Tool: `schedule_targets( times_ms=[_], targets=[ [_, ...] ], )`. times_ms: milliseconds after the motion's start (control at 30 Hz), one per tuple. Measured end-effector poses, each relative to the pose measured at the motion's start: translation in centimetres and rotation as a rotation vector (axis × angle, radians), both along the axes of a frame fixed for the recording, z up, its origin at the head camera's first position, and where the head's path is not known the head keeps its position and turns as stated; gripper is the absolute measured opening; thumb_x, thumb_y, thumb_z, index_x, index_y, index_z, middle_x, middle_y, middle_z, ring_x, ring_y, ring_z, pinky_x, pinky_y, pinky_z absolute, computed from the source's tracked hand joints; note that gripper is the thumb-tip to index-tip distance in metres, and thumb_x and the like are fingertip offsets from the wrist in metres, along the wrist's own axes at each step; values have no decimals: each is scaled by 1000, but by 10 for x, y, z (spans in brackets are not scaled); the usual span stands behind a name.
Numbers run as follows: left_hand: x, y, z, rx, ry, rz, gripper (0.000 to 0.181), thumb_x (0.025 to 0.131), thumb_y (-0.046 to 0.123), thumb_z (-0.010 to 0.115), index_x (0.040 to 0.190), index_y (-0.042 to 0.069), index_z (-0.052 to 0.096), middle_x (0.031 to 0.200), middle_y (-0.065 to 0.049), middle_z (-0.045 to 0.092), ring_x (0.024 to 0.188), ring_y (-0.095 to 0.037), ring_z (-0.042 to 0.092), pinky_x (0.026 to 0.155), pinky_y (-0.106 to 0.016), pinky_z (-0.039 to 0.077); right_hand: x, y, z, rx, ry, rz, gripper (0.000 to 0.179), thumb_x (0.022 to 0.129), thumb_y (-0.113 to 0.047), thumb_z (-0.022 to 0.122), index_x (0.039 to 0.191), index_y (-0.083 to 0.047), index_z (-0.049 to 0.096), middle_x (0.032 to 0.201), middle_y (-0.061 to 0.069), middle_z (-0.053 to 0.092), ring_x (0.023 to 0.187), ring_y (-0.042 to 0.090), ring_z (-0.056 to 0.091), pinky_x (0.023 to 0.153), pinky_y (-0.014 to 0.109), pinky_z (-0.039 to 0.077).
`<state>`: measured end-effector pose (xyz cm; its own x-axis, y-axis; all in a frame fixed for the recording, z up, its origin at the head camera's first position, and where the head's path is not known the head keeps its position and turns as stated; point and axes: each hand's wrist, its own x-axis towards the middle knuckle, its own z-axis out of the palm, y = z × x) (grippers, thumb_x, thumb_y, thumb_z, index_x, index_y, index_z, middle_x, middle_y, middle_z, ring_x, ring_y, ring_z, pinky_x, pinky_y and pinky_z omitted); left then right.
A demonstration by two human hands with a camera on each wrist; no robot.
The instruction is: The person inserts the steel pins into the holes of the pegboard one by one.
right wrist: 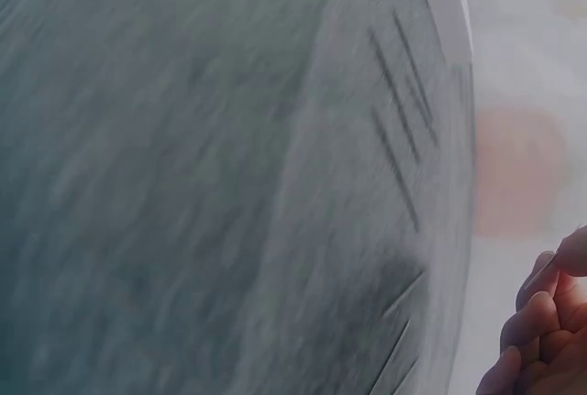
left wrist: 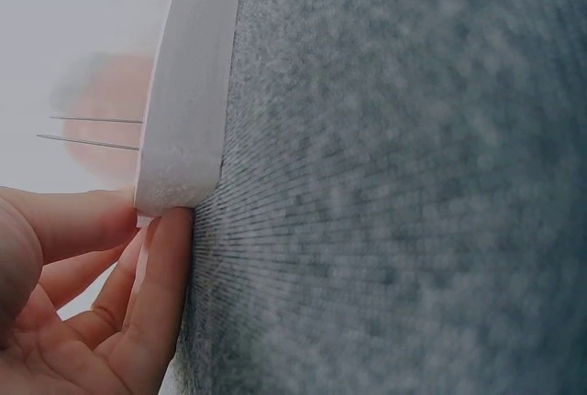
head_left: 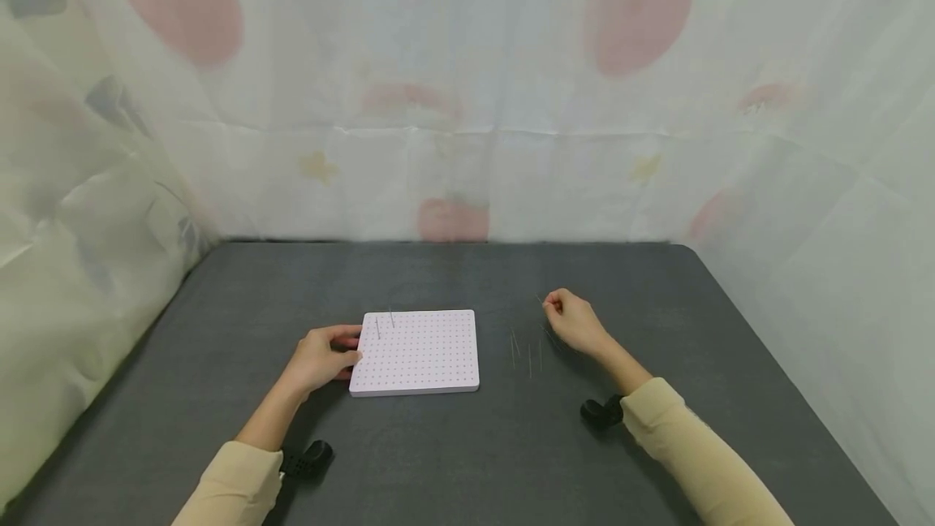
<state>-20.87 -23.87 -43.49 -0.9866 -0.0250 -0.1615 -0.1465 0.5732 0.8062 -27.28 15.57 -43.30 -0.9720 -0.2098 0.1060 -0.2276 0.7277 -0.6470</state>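
No txt, nos., labels, brands or signs legible in any cam view.

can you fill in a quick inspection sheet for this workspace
Surface: dark grey table, board and loose pins on it.
Job's things: white dotted board with two pins standing near its far left corner; several loose pins to its right.
Clutter: nothing seen.
Hands: left hand holds the board's left edge; right hand pinches a thin pin.
Cables: nothing seen.
Surroundings: pale printed curtain behind and alongside.
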Motion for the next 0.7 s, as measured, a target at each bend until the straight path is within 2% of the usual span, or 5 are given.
schedule_targets(
  times_ms=[300, 700],
  targets=[
    [0, 1, 0, 12, -4, 14, 50, 82, 3, 64, 130, 4, 51, 114, -19, 57, 79, -17, 63, 62, -31, 57, -3, -23, 5, -68, -20, 46, 25, 96, -16, 42, 110, 1, 53, 96, 12, 58, 67, 16, 50, 61, 29, 45],
    [2, 3, 3, 10, 7, 19, 49, 82, 2, 64, 129, 1, 51, 114, -21, 57, 79, -18, 63, 62, -31, 57, -6, -59, 9, -133, -2, 69, 15, 93, -15, 46, 99, -4, 54, 84, 5, 56, 67, 15, 49, 58, 25, 42]
  ],
)
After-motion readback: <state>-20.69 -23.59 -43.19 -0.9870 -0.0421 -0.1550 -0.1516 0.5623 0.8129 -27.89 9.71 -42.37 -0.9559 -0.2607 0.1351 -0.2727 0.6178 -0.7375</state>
